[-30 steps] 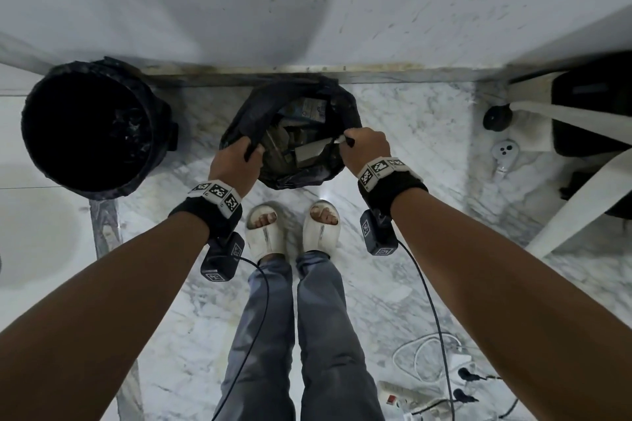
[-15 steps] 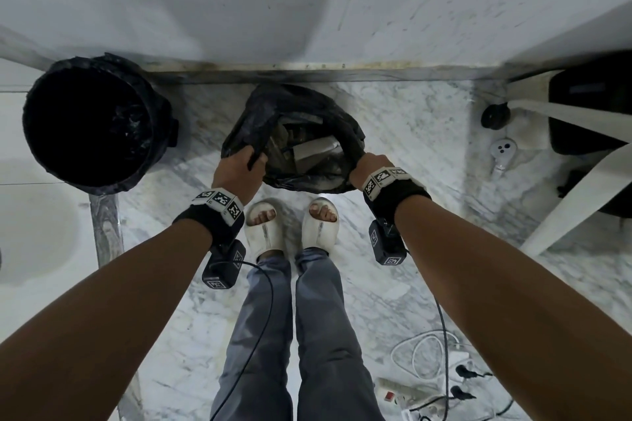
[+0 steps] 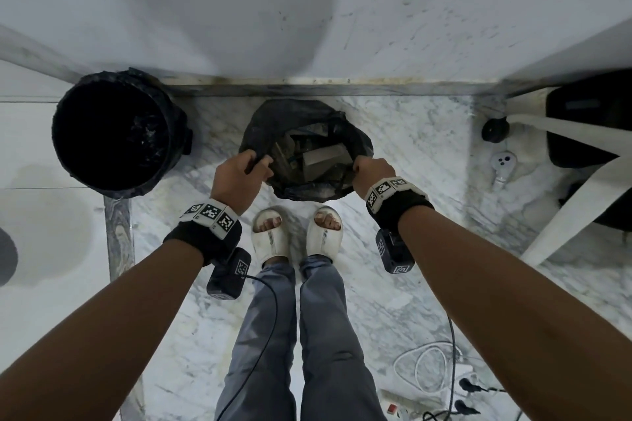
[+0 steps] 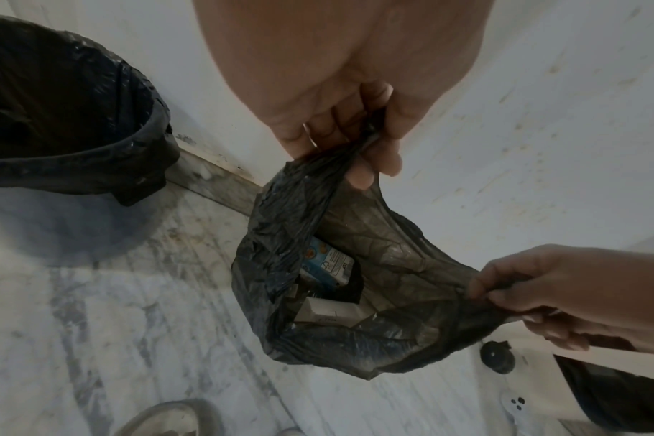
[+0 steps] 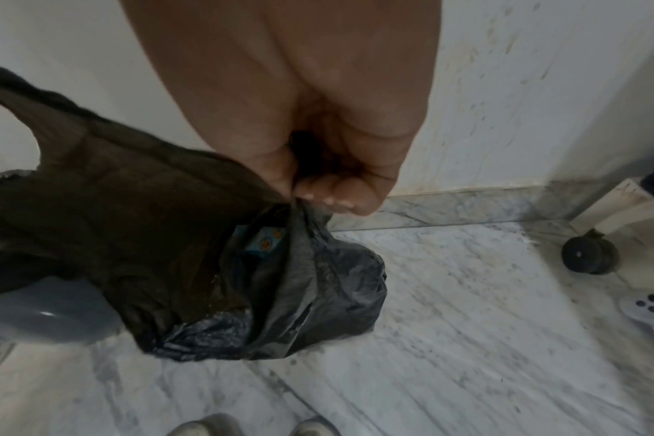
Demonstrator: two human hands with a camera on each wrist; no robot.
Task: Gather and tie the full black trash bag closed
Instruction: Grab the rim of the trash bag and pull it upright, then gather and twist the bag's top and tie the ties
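A thin black trash bag (image 3: 301,188) stands on the marble floor by the wall, just ahead of my feet. Its mouth gapes and shows cartons and boxes (image 4: 327,267) inside. My left hand (image 3: 239,174) grips a bunched part of the rim on the left side, seen close in the left wrist view as the left hand (image 4: 349,141) pinching twisted plastic. My right hand (image 3: 371,169) grips the rim on the right side; in the right wrist view the right hand (image 5: 318,183) curls round gathered plastic of the bag (image 5: 318,295). The rim is stretched between both hands.
A round bin (image 3: 116,130) lined with a black bag stands at the left against the wall. A white chair leg with a black caster (image 3: 496,128) and a white plug (image 3: 502,164) lie at the right. Cables and a power strip (image 3: 437,400) lie behind my feet.
Both hands have shifted along the rim; the right hand moved lower and further right, the left a little out. The bag's mouth now opens wider between them.
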